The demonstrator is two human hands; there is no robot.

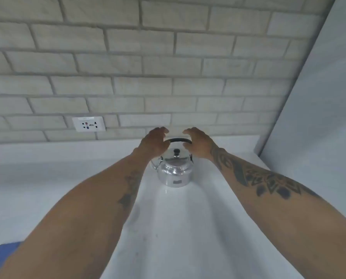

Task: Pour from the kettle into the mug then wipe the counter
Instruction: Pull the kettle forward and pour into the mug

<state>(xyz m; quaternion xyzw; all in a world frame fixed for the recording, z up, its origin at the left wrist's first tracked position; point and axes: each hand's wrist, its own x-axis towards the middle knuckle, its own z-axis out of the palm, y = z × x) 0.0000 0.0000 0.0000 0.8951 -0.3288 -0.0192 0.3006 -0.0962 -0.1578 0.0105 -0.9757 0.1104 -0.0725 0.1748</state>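
Flanking kettle (175,172), hands hide handle ends; spout obscured.

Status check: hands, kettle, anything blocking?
Both hands open, left, right, flanking black handle. Shiny steel kettle upright on white counter. No mug visible.

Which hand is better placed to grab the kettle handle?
Right, marginally. The right hand has its thumb against the black handle of the kettle; the left hand hovers open beside it.

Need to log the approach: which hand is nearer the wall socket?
Left. The left hand is just right of and below the wall socket; the right hand is farther right, beyond the kettle handle.
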